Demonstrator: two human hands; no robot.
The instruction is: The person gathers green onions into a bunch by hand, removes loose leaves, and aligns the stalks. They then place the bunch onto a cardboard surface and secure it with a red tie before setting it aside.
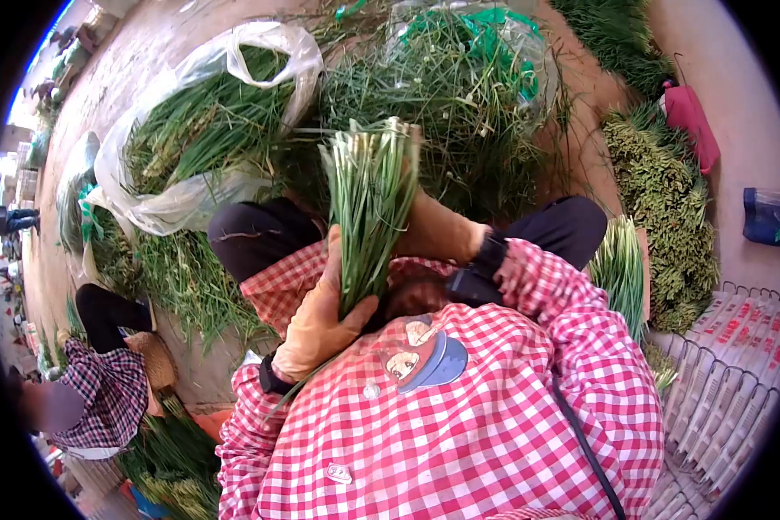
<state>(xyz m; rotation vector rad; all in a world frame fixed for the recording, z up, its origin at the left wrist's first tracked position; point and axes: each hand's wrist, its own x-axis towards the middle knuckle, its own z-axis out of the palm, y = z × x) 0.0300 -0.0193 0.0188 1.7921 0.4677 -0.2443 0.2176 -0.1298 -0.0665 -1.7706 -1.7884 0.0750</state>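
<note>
A bunch of long green chives (368,225) stands upright in front of my chest, its pale, even ends at the top. My gloved left hand (325,321) is wrapped around the lower part of the bunch, thumb on the near right side. On the right side, my gloved right hand (446,225) is closed against the upper part; its fingers are mostly hidden behind the stalks and slightly blurred. Just beyond the bunch lies a large loose heap of chives (442,113).
A white plastic bag (277,39) with more chives lies at the front left. At right are a stack of bundled greens (659,217), an upright chive bundle (620,269), a pink bag (689,126) and wire racks (728,381). Another person in a checked shirt (104,390) sits at left.
</note>
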